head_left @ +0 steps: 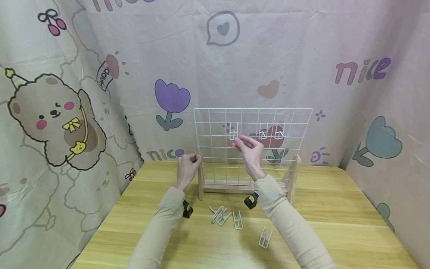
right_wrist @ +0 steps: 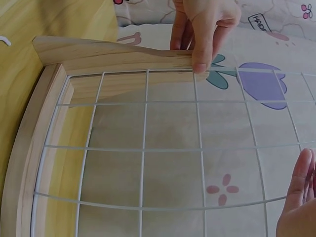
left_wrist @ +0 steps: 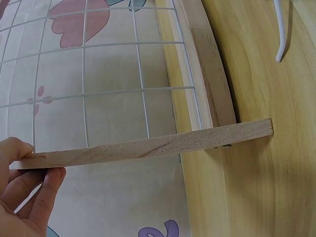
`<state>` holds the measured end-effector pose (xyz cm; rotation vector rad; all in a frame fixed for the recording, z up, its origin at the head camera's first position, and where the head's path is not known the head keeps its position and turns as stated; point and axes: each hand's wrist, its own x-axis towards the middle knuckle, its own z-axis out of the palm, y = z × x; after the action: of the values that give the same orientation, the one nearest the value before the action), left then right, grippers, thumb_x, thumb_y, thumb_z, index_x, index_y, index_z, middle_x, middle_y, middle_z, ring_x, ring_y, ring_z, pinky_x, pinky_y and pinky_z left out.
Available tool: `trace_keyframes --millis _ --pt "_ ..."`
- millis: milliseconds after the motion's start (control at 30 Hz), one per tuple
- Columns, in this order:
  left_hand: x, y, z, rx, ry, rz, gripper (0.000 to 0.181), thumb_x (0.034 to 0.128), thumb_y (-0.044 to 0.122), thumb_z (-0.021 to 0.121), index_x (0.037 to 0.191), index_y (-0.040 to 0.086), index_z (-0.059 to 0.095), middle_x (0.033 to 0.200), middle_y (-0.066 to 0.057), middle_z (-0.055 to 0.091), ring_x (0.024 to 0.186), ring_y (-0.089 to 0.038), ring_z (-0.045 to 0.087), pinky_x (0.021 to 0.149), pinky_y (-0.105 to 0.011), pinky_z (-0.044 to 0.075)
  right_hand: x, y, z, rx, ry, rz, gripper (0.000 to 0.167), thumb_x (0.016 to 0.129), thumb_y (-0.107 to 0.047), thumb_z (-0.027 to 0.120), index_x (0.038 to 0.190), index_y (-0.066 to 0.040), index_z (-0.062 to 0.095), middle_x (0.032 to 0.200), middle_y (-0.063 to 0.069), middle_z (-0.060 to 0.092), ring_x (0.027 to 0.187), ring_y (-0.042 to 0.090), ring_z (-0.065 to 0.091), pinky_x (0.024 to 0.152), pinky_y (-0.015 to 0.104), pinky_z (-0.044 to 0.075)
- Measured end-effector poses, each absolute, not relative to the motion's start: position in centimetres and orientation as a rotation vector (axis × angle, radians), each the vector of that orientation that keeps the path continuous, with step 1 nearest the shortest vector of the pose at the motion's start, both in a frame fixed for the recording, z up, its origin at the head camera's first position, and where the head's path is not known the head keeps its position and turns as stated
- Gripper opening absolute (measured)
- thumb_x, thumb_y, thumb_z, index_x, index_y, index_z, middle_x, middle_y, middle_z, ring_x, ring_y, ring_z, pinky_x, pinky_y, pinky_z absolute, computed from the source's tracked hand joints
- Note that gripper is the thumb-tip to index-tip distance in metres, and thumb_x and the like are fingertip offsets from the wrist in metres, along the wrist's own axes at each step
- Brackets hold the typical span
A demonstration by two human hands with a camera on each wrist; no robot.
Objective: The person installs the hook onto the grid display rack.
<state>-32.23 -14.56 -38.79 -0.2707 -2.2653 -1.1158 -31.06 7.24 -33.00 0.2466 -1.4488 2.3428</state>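
A white wire grid [head_left: 217,158] stands upright in a wooden stand. My left hand [head_left: 189,168] pinches the top of the stand's left post [left_wrist: 148,148], thumb on one side and fingers on the other; the right wrist view shows this left hand [right_wrist: 203,29] too. My right hand [head_left: 251,151] is raised at the grid's upper middle, fingertips at the lower end of a white wire hook [head_left: 231,131] that hangs there. Two more hooks [head_left: 263,134] [head_left: 279,134] hang to its right. In the right wrist view only part of the right hand [right_wrist: 298,197] shows at the right edge.
Several loose white hooks [head_left: 220,216] lie on the wooden table [head_left: 322,216] in front of the stand, one [head_left: 237,220] beside the cluster and another [head_left: 265,238] nearer the front. A patterned curtain [head_left: 134,33] hangs behind and at both sides.
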Motion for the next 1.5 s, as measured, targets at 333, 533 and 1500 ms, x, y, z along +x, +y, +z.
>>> trace_keyframes --millis 333,533,1500 --pt "-32.3 -14.5 -38.8 -0.275 -2.255 -1.111 0.019 0.0909 0.008 0.065 0.078 0.0 0.076 0.078 -0.015 0.078 0.057 -0.012 0.06 0.058 -0.021 0.044 -30.5 8.2 -34.2 0.222 -1.486 2.342 0.032 0.09 0.008 0.066 0.116 0.024 0.057 0.079 0.002 0.078 0.065 0.009 0.073 0.07 0.024 0.06" --pt "-32.3 -14.5 -38.9 -0.26 -2.266 -1.111 0.018 0.0918 0.01 0.065 0.081 0.002 0.077 0.081 -0.015 0.078 0.059 -0.016 0.064 0.061 -0.024 0.047 -29.4 9.4 -35.7 0.233 -1.554 2.34 0.025 0.09 0.005 0.068 0.111 0.017 0.063 0.079 -0.001 0.078 0.067 0.01 0.073 0.073 0.029 0.061" --pt "-32.3 -14.5 -39.2 -0.247 -2.279 -1.137 0.018 0.0941 0.011 0.065 0.096 0.002 0.079 0.087 -0.017 0.079 0.069 -0.027 0.074 0.062 -0.031 0.056 -21.1 21.8 -47.6 1.133 -2.647 1.87 0.014 0.092 -0.007 0.068 0.098 0.005 0.069 0.086 -0.005 0.071 0.074 -0.002 0.058 0.063 0.024 0.05"
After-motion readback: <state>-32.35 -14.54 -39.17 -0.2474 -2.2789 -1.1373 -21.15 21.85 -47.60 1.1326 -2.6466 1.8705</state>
